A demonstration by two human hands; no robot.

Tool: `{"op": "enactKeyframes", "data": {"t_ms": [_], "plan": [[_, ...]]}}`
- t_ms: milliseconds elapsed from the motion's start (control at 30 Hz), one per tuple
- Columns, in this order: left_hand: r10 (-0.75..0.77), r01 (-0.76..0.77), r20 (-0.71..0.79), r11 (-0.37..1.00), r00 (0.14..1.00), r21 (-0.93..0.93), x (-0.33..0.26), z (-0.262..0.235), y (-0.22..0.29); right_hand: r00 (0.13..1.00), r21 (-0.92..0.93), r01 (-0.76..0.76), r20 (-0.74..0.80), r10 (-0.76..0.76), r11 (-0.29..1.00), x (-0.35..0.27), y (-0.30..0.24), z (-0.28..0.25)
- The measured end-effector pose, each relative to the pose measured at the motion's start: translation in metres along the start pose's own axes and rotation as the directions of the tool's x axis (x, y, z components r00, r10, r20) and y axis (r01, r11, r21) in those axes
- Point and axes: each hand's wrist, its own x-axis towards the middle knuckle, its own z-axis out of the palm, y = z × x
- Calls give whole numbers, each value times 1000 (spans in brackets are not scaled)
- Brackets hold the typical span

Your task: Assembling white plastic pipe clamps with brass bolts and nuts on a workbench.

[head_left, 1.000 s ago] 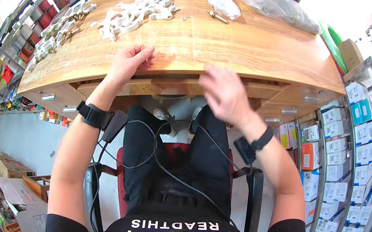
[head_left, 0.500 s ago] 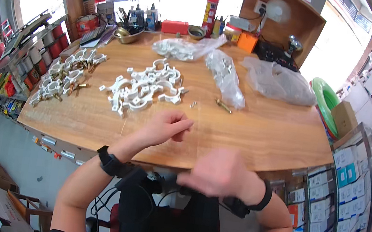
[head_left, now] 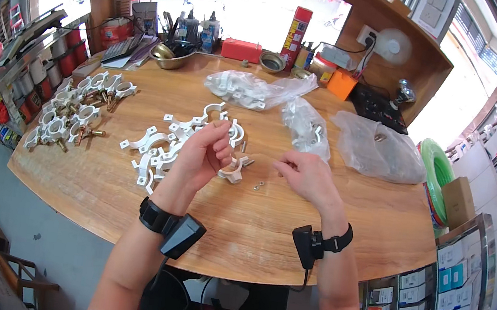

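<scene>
While your left hand (head_left: 205, 152) curls mid-frame by white clamps (head_left: 166, 158), your right hand (head_left: 311, 179) curls leftward, can't tell if pinching.

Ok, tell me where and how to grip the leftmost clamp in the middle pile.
Pinch the clamp by its outer tab, coming from the left, probably with the left hand, which is nearer: that end seems to jut out over bare wood, while the other end faces the pile.
</scene>
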Motion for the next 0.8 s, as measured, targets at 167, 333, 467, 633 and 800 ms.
{"op": "enactKeyframes", "data": {"t_ms": [167,333,467,633,800], "plan": [[66,-51,74,982,995,-183,3,-17,11,1000,27,-9,10,9,1000,3,3,12],[159,-154,1,961,987,-229,5,-21,9,996,-63,64,64,-60,996,-4,-4,25],[84,-87,-45,995,995,-52,2,-13,5,994,-284,-52,-112,21,957,-8,26,8],[50,-51,42,998,998,24,-5,-8,3,848,-483,-102,-499,-177,870,4,57,19],[36,-37,61,999,997,15,-5,-3,-4,848,-510,-235,-523,-81,827,9,104,21]]}}
